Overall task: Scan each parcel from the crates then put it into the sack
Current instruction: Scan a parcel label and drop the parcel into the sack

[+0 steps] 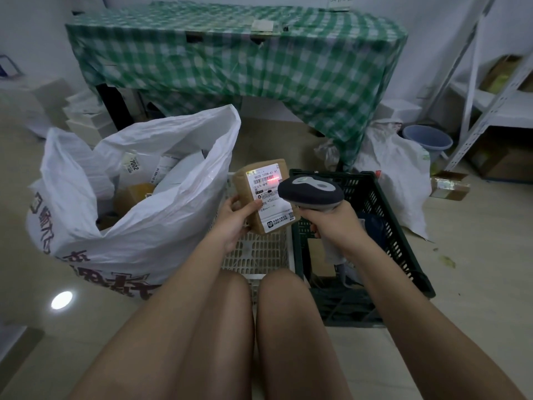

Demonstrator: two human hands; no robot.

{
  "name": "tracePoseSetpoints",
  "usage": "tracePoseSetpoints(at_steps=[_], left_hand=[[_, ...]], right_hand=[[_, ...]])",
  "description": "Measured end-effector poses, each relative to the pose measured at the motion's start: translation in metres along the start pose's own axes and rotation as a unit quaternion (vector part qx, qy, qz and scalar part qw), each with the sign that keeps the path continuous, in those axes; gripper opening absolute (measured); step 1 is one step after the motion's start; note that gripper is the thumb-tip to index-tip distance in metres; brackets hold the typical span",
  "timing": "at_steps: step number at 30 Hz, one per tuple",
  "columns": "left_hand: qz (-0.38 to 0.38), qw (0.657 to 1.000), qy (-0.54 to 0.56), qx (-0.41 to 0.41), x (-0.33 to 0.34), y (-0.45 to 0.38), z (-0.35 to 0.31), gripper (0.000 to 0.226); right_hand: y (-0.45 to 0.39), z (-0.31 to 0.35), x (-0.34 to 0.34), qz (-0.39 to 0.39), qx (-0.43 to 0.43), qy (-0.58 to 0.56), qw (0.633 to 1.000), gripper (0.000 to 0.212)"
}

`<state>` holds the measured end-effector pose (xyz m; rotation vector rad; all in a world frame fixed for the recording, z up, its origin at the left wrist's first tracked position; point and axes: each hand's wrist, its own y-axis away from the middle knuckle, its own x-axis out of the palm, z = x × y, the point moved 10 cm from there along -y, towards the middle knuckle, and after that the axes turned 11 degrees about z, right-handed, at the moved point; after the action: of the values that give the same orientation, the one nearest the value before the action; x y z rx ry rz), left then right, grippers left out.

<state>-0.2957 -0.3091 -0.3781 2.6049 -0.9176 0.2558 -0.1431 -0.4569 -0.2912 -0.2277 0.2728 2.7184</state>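
Note:
My left hand (235,222) grips a small brown parcel (251,183) with a white shipping label, held upright above the white crate (256,252). In my right hand (331,223) is a grey handheld scanner (311,192), its head right beside the parcel. A red scan line glows on the label's barcode. The big white sack (138,215) stands open at the left, with several parcels inside. On the right sits the dark green crate (403,226), holding a few dark and brown items.
A table under a green checked cloth (230,67) stands behind. White boxes (86,119) are stacked at far left. A second white bag (395,174), a blue bucket (427,140), a taped carton (448,186) and metal shelving (496,105) lie to the right. My knees are in the foreground.

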Motion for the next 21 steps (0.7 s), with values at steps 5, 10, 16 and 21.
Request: tracePoseSetpoints(at_steps=[5, 10, 16, 21], left_hand=[[0.003, 1.000, -0.003, 0.006, 0.006, 0.003, -0.003, 0.065], [0.003, 1.000, -0.003, 0.001, 0.008, 0.007, -0.003, 0.070], [0.001, 1.000, 0.005, -0.002, 0.010, 0.015, -0.004, 0.071], [-0.007, 1.000, -0.005, 0.025, 0.009, 0.030, -0.020, 0.068]], right_hand=[[0.000, 0.000, -0.002, 0.001, -0.003, 0.009, 1.000, 0.010], [0.002, 0.002, -0.006, -0.012, -0.006, 0.001, 1.000, 0.011], [0.008, 0.006, -0.005, -0.004, -0.012, -0.006, 1.000, 0.012], [0.014, 0.020, -0.006, -0.012, -0.038, -0.032, 0.999, 0.017]])
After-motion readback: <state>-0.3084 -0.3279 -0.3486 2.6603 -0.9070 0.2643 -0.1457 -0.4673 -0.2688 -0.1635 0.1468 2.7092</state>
